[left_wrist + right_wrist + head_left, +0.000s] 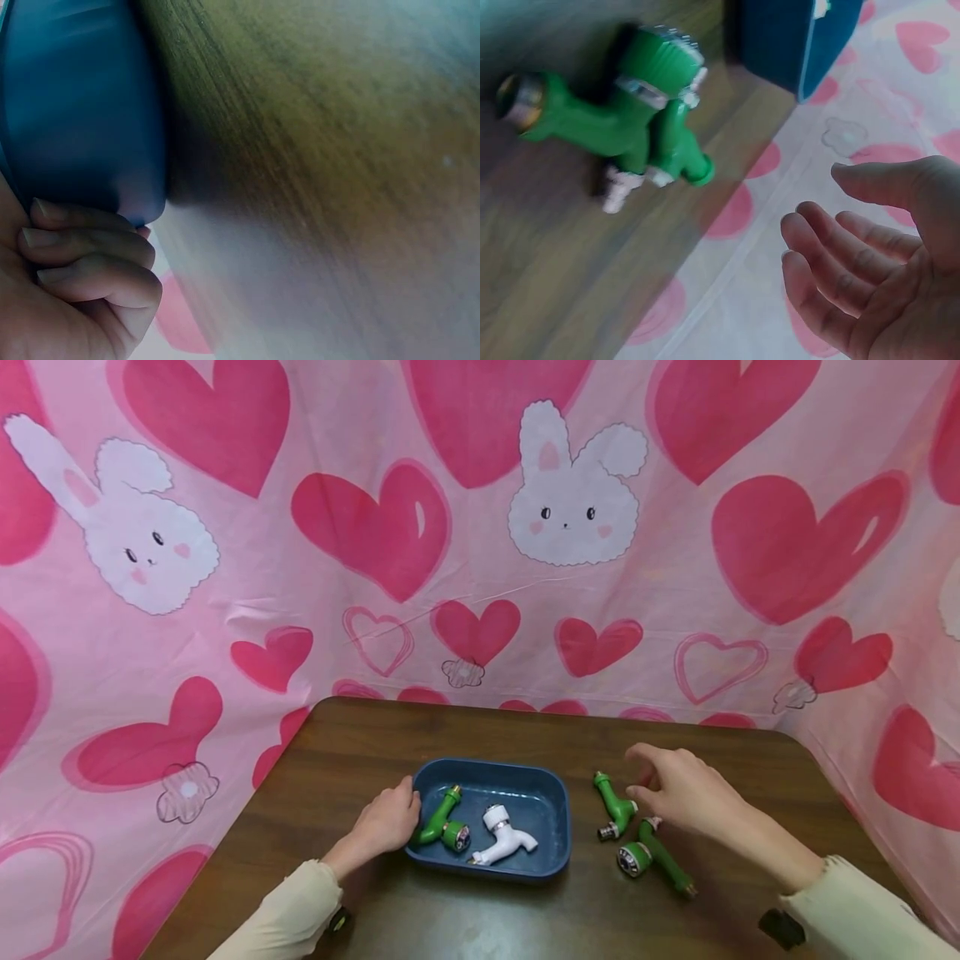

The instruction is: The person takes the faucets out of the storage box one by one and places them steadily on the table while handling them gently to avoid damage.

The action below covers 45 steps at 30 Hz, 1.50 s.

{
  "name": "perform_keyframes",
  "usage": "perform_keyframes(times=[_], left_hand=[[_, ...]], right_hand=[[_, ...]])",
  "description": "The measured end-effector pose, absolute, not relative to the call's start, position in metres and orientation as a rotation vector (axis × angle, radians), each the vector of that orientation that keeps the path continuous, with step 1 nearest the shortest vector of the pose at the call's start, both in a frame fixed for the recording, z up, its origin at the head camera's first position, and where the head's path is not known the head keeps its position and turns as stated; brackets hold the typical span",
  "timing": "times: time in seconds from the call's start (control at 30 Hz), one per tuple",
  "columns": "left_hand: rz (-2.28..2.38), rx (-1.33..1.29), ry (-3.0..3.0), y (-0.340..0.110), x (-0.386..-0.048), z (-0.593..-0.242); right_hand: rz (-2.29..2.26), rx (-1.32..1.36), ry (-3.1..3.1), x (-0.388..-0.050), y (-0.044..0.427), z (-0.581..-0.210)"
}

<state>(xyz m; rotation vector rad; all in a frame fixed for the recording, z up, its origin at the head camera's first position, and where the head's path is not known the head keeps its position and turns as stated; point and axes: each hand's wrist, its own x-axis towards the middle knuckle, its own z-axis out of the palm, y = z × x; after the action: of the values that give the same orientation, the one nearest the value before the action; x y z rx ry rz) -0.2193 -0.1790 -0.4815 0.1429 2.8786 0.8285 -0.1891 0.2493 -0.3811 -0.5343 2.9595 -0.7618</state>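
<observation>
A blue rectangular tray (489,870) stands on the table with a green tap (438,823) and a white tap (504,841) lying in it. My left hand (388,820) grips the tray's left end; its curled fingers (97,259) lie against the tray wall in the left wrist view. To the right of the tray lie two more green taps, an upper one (618,807) and a lower one (660,853). Over them hovers my right hand (693,789), holding nothing. Its fingers are loosely bent, with the thumb apart, in the right wrist view.
The brown wooden table (375,727) has rounded far corners. Behind and beside it hangs a pink cloth (480,585) printed with hearts and rabbits. A dark strap piece (782,929) shows below the right sleeve.
</observation>
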Motion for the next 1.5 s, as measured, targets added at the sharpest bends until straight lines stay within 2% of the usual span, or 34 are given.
perform_keyframes(times=[0.5,1.5], left_hand=[[0.873,0.149,2.858,-0.181,-0.218,-0.481],[0.894,0.164,2.860,-0.180,-0.217,-0.480]], right_hand=[[-0.519,-0.889,2.986,-0.207,0.204,-0.360],[-0.429,-1.159,2.629,-0.239,0.141,-0.340]])
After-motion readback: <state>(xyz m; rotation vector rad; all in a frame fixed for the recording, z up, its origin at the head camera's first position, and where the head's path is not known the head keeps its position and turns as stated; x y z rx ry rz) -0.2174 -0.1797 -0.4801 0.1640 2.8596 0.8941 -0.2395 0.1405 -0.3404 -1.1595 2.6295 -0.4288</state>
